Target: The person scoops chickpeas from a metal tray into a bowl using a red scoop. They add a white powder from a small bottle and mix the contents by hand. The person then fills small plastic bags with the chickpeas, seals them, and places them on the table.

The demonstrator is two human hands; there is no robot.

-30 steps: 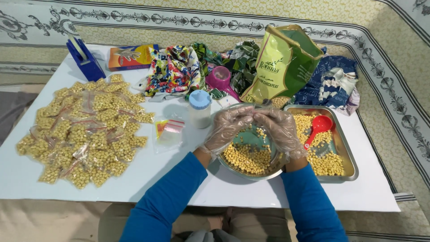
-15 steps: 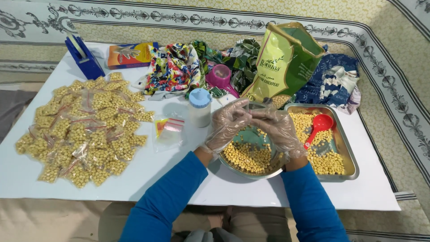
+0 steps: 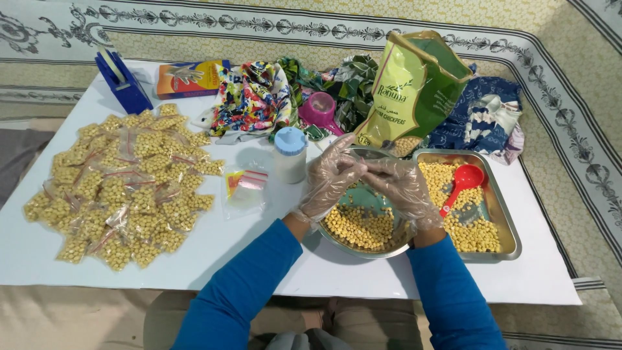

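White table [image 3: 259,259] — gloved hands [image 3: 363,181] over yellow chickpeas [image 3: 359,227].

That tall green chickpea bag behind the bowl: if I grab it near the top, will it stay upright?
Probably not. The green chickpea bag already leans with its top open, so it looks floppy. Chickpeas show at its base, so weight likely sits low and the top may fold. It could spill toward the metal bowl.

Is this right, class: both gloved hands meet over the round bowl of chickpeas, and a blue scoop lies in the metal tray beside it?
Not quite. The scoop is red, not blue, as the head view shows. The rest holds: the left hand and right hand, both gloved, meet over the round bowl of chickpeas, beside the metal tray.
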